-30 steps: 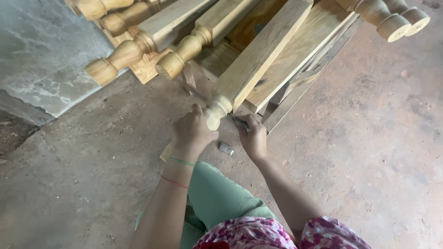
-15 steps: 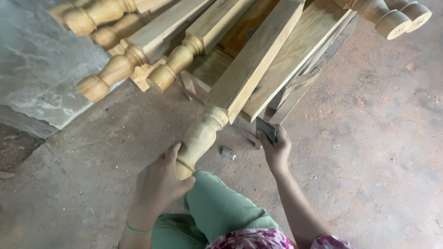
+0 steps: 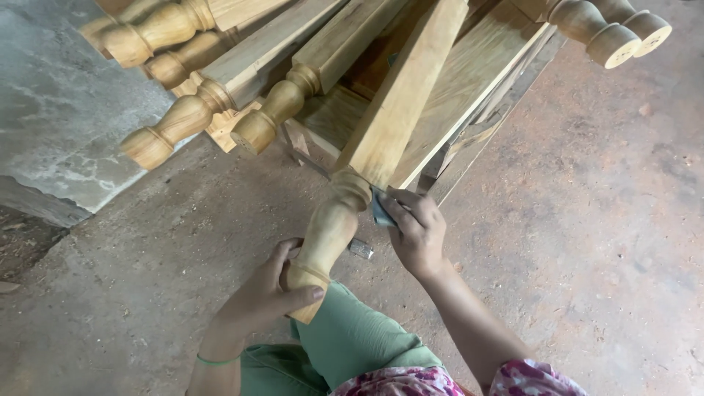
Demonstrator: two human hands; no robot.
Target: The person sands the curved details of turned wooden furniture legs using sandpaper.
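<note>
Fingers of the left hand [image 3: 268, 293] wrap the rounded foot of a pale turned wooden furniture leg [image 3: 330, 227], which slants down over the green-trousered knee [image 3: 352, 341]. The right hand [image 3: 416, 231] pinches a small grey-blue abrasive pad [image 3: 380, 210] against the leg's upper collar. More turned legs [image 3: 183, 121] lie stacked above the brown concrete floor [image 3: 587, 220]

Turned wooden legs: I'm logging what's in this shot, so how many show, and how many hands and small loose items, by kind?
turned wooden legs: 7
hands: 2, the left hand and the right hand
blue-grey sheet: 1
small metal cylinder: 1
Total: 11
</note>
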